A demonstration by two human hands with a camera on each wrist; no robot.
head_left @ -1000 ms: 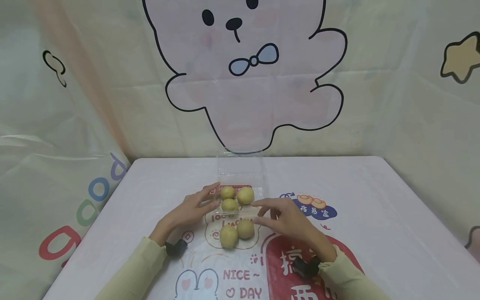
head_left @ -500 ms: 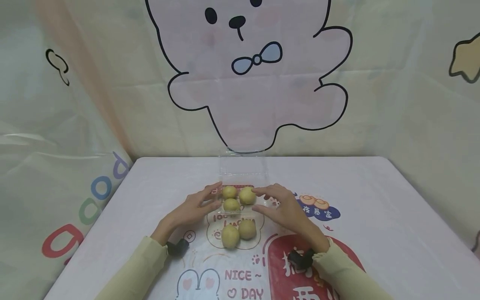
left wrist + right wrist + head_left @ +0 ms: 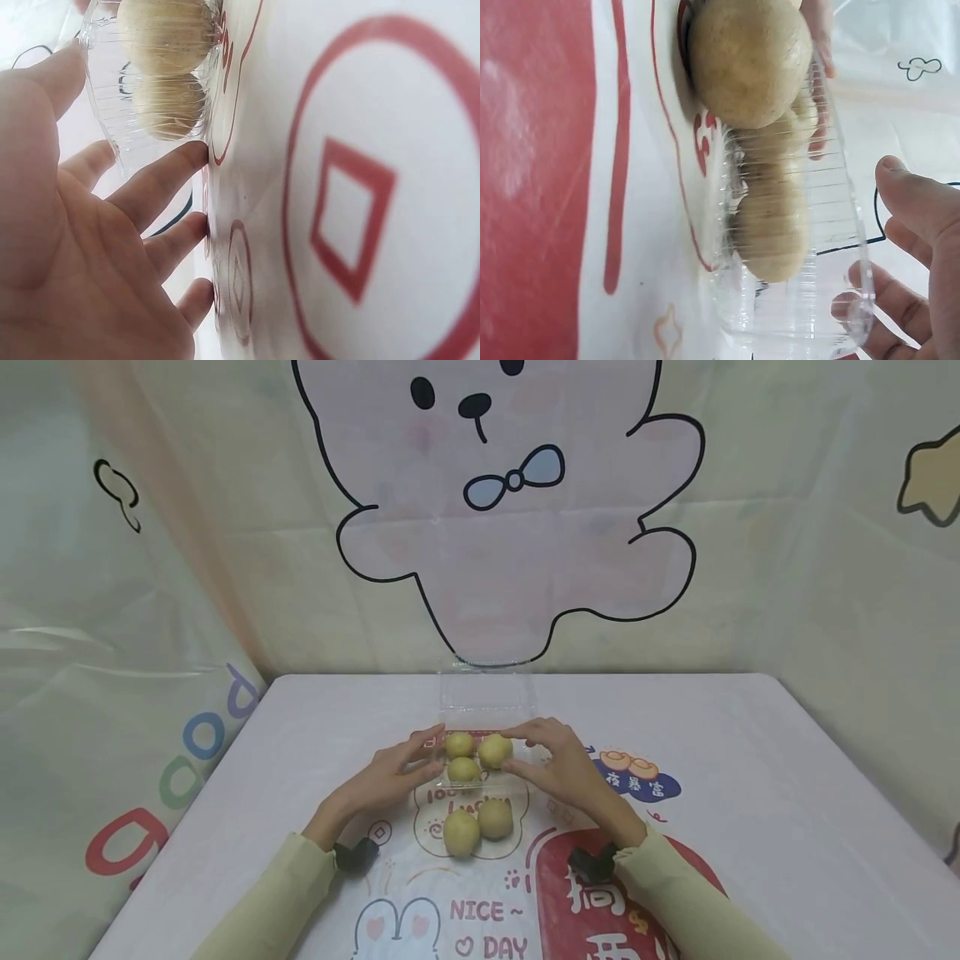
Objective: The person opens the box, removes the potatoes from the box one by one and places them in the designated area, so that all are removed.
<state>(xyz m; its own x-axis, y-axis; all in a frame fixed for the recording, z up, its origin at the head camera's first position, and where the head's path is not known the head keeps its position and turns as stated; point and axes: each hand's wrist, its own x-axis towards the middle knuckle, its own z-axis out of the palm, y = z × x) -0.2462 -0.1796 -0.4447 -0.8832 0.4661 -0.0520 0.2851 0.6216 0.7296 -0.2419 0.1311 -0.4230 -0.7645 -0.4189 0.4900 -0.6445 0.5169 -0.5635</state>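
A clear plastic box (image 3: 487,783) stands on the table with its lid (image 3: 486,689) raised at the back. Inside it lie several yellowish potatoes, one at the right (image 3: 495,751) and one at the front left (image 3: 463,769). My left hand (image 3: 386,774) touches the box's left side with thumb and forefinger extended; its other fingertips rest on the tabletop. My right hand (image 3: 562,764) is at the box's right side, thumb and fingers spread and nothing gripped. In the right wrist view its fingertips (image 3: 847,307) show through the clear wall.
Two more potatoes sit side by side on the table in front of the box, a left one (image 3: 461,832) and a right one (image 3: 495,819). The white table (image 3: 750,793) has a printed cover. Behind it hangs a cloth backdrop (image 3: 787,568) with cartoon drawings.
My right hand has moved a little up and left, closer to the box's right side, its thumb and fingers spreading apart. My left hand has stayed at the left side.
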